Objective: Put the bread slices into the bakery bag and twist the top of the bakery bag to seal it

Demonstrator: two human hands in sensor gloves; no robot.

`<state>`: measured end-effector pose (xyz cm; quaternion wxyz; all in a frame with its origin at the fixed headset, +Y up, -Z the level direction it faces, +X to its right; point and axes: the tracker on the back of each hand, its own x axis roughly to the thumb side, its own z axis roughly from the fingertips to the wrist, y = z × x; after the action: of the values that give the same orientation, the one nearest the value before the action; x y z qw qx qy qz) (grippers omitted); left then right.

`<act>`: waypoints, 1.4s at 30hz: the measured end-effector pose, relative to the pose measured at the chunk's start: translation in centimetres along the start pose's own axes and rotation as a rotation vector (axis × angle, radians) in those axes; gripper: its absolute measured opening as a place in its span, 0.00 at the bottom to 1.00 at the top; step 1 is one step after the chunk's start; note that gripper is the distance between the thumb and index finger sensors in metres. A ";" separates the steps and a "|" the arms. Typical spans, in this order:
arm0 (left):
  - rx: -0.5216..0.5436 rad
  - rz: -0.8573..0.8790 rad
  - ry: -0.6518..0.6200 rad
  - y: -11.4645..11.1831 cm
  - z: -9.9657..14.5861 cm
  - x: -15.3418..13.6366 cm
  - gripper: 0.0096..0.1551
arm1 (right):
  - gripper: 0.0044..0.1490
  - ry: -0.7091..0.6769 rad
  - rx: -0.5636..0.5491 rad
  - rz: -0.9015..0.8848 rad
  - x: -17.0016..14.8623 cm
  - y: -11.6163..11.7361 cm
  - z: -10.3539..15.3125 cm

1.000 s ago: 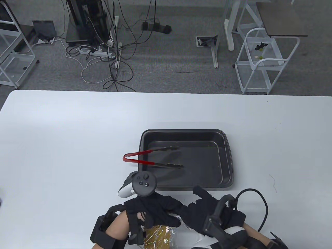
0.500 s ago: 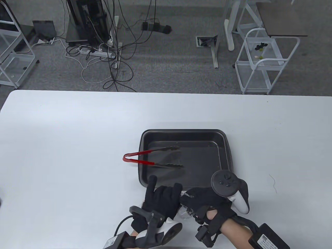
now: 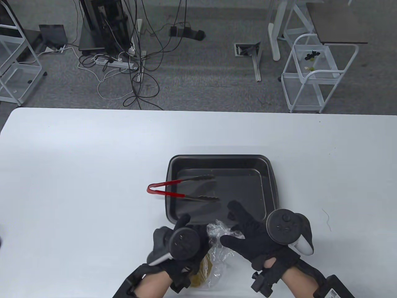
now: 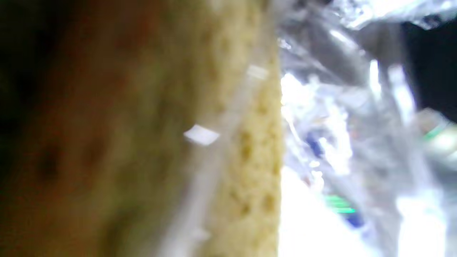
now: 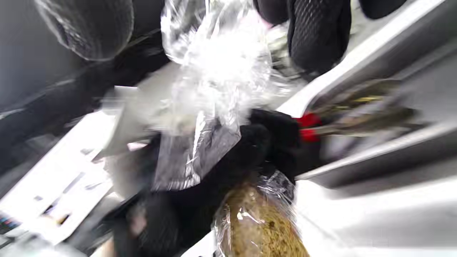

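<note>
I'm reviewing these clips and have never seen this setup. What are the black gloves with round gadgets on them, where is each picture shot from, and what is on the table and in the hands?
No machine here: a person works in black sensor gloves, and the round gadgets are trackers strapped to the backs of the hands. One camera looks down at the white table; the other two sit on the wrists, so their pictures are close, tilted and blurred.

On the table lies a dark baking tray with red-handled tongs resting over its left rim. Nearer the person is a clear bakery bag with bread slices inside.

The left hand grips the bag just above the bread. The right hand is at the bag's crinkled top with its fingers spread; whether it pinches the plastic cannot be told.
</note>
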<state>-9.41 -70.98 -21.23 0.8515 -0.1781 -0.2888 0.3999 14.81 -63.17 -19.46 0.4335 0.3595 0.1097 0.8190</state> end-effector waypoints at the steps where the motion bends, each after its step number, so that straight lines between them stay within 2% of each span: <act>1: -0.074 0.148 -0.034 0.2 -0.3 -0.9 0.28 | 0.71 -0.054 0.060 0.003 0.3 0.0 0.1; 2: -0.159 0.351 -0.035 0.2 -0.5 -2.0 0.28 | 0.75 -0.106 0.135 0.080 0.9 0.2 0.2; 3: -0.233 0.470 -0.090 0.2 -0.8 -2.4 0.28 | 0.78 -0.135 0.145 0.203 1.4 0.4 0.3; 4: -0.322 0.558 -0.156 0.1 -1.2 -2.9 0.28 | 0.80 -0.170 0.095 0.479 2.2 1.0 0.5; 5: -0.365 0.582 -0.174 0.1 -1.3 -3.0 0.28 | 0.81 -0.192 0.062 0.634 2.7 1.4 0.5; 6: -0.407 0.604 -0.178 0.1 -1.5 -3.2 0.28 | 0.83 -0.255 0.001 0.891 3.3 2.1 0.7; 7: -0.403 0.601 -0.171 0.0 -1.7 -3.3 0.28 | 0.83 -0.333 -0.053 1.108 3.8 3.0 0.7; 9: -0.465 0.583 -0.153 -0.3 -2.1 -3.2 0.28 | 0.84 -0.459 -0.077 1.375 4.2 4.2 0.5; 11: -0.498 0.549 -0.129 -0.6 -2.5 -3.0 0.28 | 0.84 -0.526 -0.102 1.543 4.3 5.1 0.1; 15: -0.555 0.523 -0.118 -1.2 -2.9 -2.4 0.29 | 0.83 -0.659 -0.063 1.714 3.7 6.9 -0.7; 17: -0.592 0.516 -0.123 -1.9 -3.0 -2.3 0.29 | 0.75 -0.758 -0.084 1.702 3.9 7.6 -0.7; 19: -0.616 0.521 -0.113 -2.6 -3.1 -2.2 0.29 | 0.53 -0.870 -0.098 1.543 4.8 8.1 -0.2; 20: -0.633 0.516 -0.118 -2.8 -3.1 -2.3 0.28 | 0.44 -0.838 -0.029 1.519 5.0 8.5 -0.2; 22: -0.602 0.515 -0.118 -2.6 -3.1 -2.5 0.29 | 0.36 -0.789 -0.008 1.588 5.3 8.7 -0.1; 24: -0.527 0.467 -0.096 -1.8 -2.9 -2.7 0.32 | 0.32 -0.628 0.047 1.576 5.5 8.2 -0.6; 27: -0.417 0.311 -0.123 -1.0 -2.2 -2.0 0.36 | 0.30 -0.448 0.075 1.386 5.3 7.2 -1.2; 29: -0.301 0.101 -0.122 -0.9 -1.0 -0.4 0.38 | 0.30 -0.322 0.100 1.220 4.6 6.4 -1.7; 30: -0.255 0.029 -0.113 -0.8 -0.6 0.1 0.38 | 0.30 -0.306 0.107 1.191 4.4 6.3 -1.7; 31: -0.160 -0.092 -0.100 -1.0 0.0 1.0 0.38 | 0.29 -0.220 0.096 1.107 3.9 5.9 -2.1; 38: 0.342 -0.771 -0.019 -4.3 3.0 5.5 0.35 | 0.29 0.169 0.054 0.692 1.9 4.5 -3.3; 42: 0.501 -1.059 -0.011 -6.7 3.7 6.8 0.38 | 0.29 0.373 0.087 0.419 0.2 3.8 -3.6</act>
<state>-4.44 -69.52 -12.44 0.9499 0.1995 -0.2395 -0.0231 9.87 -64.78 -20.07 0.2115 0.2358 0.1459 0.9372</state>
